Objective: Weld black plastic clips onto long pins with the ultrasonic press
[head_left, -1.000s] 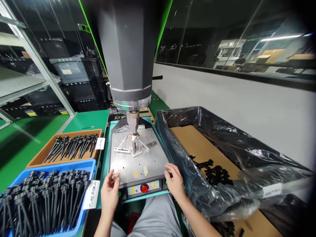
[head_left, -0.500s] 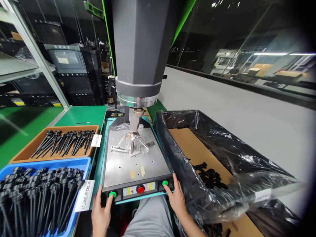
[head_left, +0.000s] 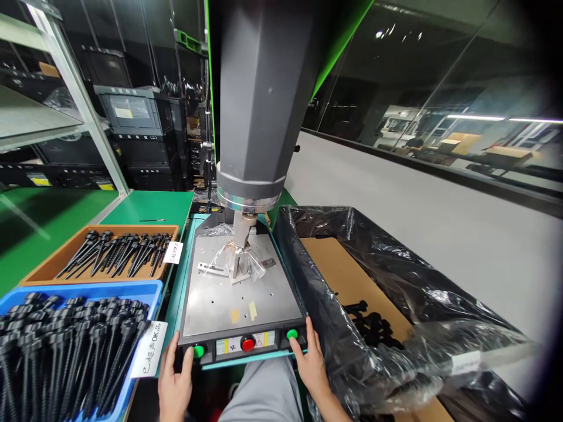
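Observation:
A grey press machine (head_left: 259, 99) stands over a metal base plate (head_left: 240, 296), its horn down at a small fixture (head_left: 237, 261). My left hand (head_left: 173, 384) rests at the front left corner of the base, fingers apart, its thumb beside the left green button (head_left: 199, 351). My right hand (head_left: 313, 363) lies at the front right corner, fingers apart, next to the right green button (head_left: 292, 334). A red button (head_left: 247, 343) sits between them. Neither hand holds anything.
A blue tray (head_left: 132, 291) of several black screw-like parts lies at the left, with a brown tray (head_left: 39, 271) of the same parts behind it. A cardboard box lined with black plastic (head_left: 334, 328) stands at the right. Shelving rises at the far left.
Both hands slid back from the plate's front edge to the front corners by the green buttons. The view tilted up slightly.

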`<state>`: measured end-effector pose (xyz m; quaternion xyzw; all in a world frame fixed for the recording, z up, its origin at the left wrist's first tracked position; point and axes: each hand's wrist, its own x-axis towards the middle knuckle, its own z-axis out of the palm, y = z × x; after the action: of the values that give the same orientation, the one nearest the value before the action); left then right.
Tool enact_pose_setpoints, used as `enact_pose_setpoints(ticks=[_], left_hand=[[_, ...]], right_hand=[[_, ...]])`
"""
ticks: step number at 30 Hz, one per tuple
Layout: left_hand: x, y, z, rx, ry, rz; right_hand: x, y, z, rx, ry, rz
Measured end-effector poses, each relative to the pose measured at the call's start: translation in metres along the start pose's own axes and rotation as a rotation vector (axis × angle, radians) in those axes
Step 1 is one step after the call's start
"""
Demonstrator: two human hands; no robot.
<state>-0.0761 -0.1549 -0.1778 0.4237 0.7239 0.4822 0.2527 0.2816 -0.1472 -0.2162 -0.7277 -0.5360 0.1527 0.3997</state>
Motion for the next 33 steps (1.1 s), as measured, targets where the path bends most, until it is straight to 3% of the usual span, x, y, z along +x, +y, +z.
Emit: enact_pose_setpoints(ticks=[3, 6, 9, 11, 15, 17, 19, 22, 26, 33], left_hand=[[-0.007, 0.018, -0.001, 0.064, 0.091, 0.009], [-0.019, 0.047, 0.002, 0.048, 0.190, 0.205], [-0.024, 0.079, 0.013, -0.158, 0.028, 0.274], [-0.018, 0.098, 0.026, -0.339, -0.093, 0.142], [0.014, 0.123, 0.057, -0.733, -0.153, -0.198], [0.033, 0.131, 0.069, -0.848, -0.156, -0.288], [0.049, 0.140, 0.077, -0.934, -0.185, -0.346], [0.063, 0.155, 0.080, -1.040, -0.303, -0.453], [0.061, 0.172, 0.077, -1.080, -0.428, -0.543], [0.049, 0.186, 0.060, -1.064, -0.456, -0.366]], right_hand=[[0.000, 0.000, 0.001, -0.003, -0.012, -0.011], [0.000, -0.001, 0.000, -0.005, -0.023, -0.025], [0.002, -0.004, -0.003, 0.020, -0.020, -0.031], [0.004, -0.007, -0.007, 0.058, -0.024, -0.022], [0.008, -0.024, -0.020, 0.102, 0.060, -0.010], [0.010, -0.040, -0.024, 0.123, 0.148, -0.058], [0.013, -0.060, -0.024, 0.216, 0.138, -0.109], [0.023, -0.093, -0.010, 0.454, -0.054, -0.095], [0.047, -0.136, 0.022, 0.696, -0.259, -0.013], [0.092, -0.197, 0.065, 0.783, -0.384, -0.096]])
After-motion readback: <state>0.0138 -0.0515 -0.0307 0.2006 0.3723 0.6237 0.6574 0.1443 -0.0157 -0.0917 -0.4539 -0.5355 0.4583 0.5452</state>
